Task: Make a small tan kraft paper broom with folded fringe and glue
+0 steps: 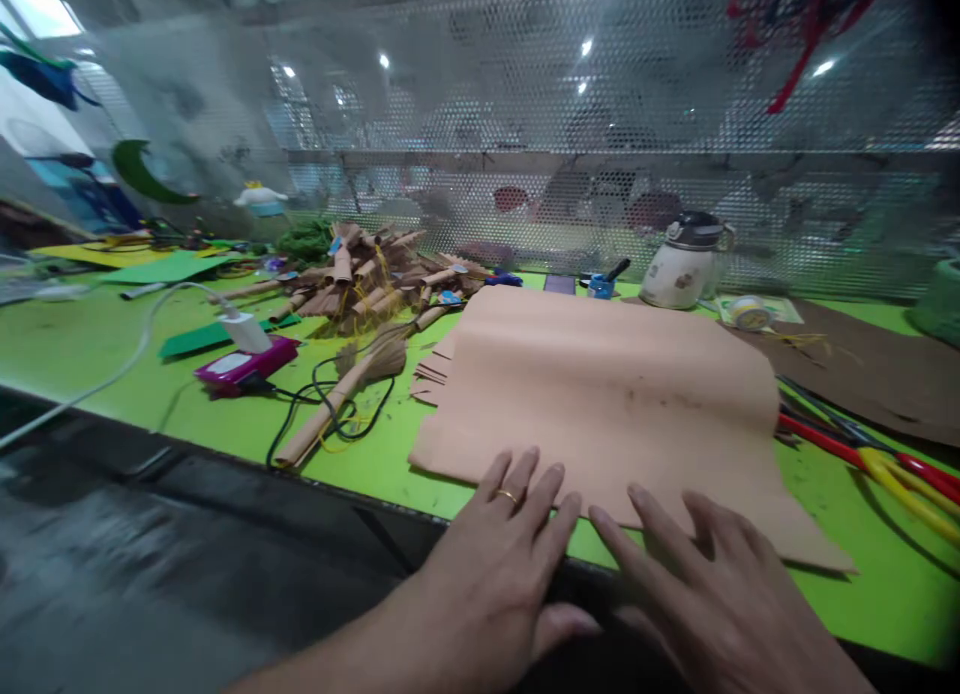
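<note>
A large sheet of tan paper point(555, 414) lies curved on the green table, its middle bulging upward and its left side showing cut strips. On its near edge rests my left hand point(502, 549), fingers stretched out and a ring on one of them. My right hand point(697, 574) is beside it, fingers spread, fingertips at the same edge and slightly blurred. Neither hand grips anything. Just left of the sheet lies a rolled brown paper piece with a fringed end point(337, 404). Red-handled shears point(840, 439) and yellow-handled scissors point(892, 469) lie at the right.
A heap of rolled brown paper pieces point(367, 279) sits at the back left. Near it are a purple power strip point(247, 364) with a white plug, black cord and green sheets. A white kettle point(679, 264), a tape roll point(750, 314) and dark brown paper point(862, 364) are behind, right.
</note>
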